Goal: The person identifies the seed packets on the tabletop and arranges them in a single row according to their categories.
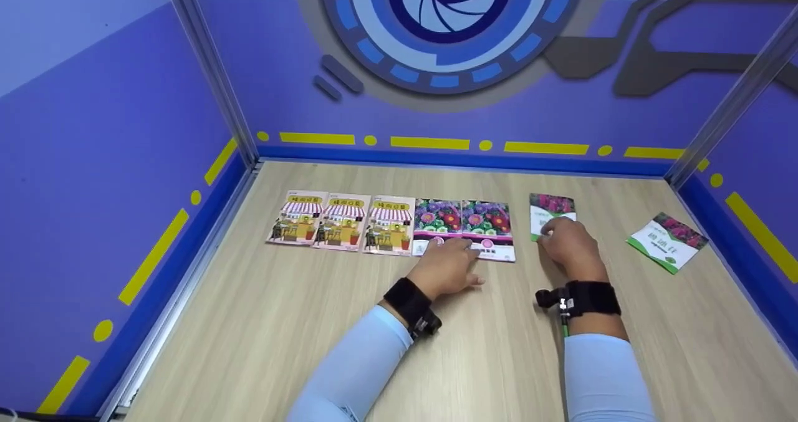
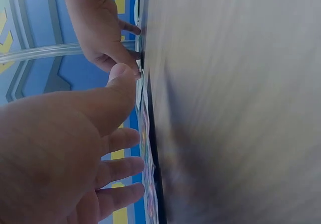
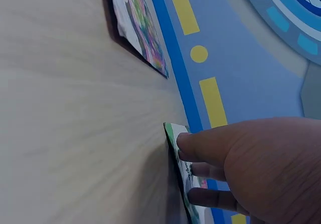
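My left hand (image 1: 446,266) lies over the lower part of two flower seed packets (image 1: 486,219) side by side, its fingers extended onto them and the thumb apart. My right hand (image 1: 570,244) touches a green-and-white seed packet (image 1: 552,204) with magenta flowers, covering its lower right part. In the right wrist view the thumb and fingers (image 3: 213,198) rest on this packet (image 3: 175,131), which lies on the table. A second green-and-white packet (image 1: 668,242) lies tilted to the right of that hand.
Three pink packets (image 1: 388,225) with a striped awning picture continue the row on the left. They lie on a wood-grain table (image 1: 486,359). Blue printed panels (image 1: 268,67) wall it in at the back and sides, with metal posts (image 1: 212,67) at the corners.
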Motion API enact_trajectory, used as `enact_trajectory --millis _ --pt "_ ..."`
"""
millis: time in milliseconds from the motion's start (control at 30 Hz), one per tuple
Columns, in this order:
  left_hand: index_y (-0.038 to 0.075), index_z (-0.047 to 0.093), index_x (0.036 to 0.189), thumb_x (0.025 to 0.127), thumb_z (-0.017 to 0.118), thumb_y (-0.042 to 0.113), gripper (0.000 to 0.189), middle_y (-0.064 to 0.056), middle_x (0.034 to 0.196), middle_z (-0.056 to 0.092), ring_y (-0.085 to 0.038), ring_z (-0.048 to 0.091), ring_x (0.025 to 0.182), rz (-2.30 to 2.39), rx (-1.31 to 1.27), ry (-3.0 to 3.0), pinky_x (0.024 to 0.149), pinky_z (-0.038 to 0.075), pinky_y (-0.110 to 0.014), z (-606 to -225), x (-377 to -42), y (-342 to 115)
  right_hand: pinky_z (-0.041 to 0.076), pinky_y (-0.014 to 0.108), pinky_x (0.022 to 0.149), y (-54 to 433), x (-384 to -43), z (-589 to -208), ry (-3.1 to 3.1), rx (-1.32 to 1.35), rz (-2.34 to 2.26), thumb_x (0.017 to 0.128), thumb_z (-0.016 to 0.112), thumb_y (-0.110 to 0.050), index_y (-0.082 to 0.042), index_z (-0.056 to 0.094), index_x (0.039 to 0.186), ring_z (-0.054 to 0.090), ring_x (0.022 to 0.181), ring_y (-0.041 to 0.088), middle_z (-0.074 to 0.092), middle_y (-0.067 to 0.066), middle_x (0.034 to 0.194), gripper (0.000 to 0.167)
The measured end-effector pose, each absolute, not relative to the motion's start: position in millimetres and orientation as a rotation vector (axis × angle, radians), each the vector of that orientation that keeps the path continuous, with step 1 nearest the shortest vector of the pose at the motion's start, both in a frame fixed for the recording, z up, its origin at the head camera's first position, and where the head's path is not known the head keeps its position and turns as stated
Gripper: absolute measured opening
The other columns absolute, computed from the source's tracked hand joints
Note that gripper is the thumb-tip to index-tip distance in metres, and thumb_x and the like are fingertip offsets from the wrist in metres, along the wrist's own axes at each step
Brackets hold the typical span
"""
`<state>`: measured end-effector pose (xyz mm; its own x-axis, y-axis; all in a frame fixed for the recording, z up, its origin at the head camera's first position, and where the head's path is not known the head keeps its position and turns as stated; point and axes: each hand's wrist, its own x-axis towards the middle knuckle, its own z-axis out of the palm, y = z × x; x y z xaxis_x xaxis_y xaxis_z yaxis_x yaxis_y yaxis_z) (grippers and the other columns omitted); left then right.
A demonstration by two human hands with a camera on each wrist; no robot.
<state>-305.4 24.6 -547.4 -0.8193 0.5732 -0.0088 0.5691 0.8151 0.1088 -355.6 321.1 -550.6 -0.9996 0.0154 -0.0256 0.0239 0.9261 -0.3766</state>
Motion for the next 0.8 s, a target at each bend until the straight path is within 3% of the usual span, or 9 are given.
enact_trajectory --millis 233,433,800 --pt "0.027 0.054 0.146 0.091 0.058 0.066 0.067 0.001 0.157 0.042 -0.021 0.035 0.146 0.207 0.873 2.912 0.114 0.030 -0.059 -543.6 -308.1 15.2 0.041 0.074 0.088 312.9 -353.5 -552.9 3.073 0.034 -0.527 0.093 0.070 -0.026 -0.010 0.065 0.133 0.048 0.124 0.053 0.052 0.028 0.139 0.044" --pt "0.027 0.055 0.146 0.090 0.060 0.065 0.067 0.002 0.157 0.042 -0.021 0.037 0.145 0.203 0.848 2.902 0.114 0.029 -0.060 -540.6 -308.7 9.7 0.031 0.077 0.098 307.1 -351.8 -554.0 2.995 0.042 -0.556 0.091 0.073 -0.035 -0.010 0.065 0.134 0.040 0.130 0.053 0.045 0.030 0.142 0.050" --pt "0.026 0.053 0.147 0.088 0.066 0.062 0.070 0.001 0.156 0.043 -0.021 0.038 0.144 0.181 0.876 2.881 0.113 0.031 -0.059 -542.2 -308.8 5.4 0.031 0.062 0.111 301.0 -348.9 -550.3 2.952 -0.041 -0.628 0.087 0.078 -0.027 -0.006 0.067 0.128 0.039 0.136 0.049 0.039 0.032 0.148 0.047"
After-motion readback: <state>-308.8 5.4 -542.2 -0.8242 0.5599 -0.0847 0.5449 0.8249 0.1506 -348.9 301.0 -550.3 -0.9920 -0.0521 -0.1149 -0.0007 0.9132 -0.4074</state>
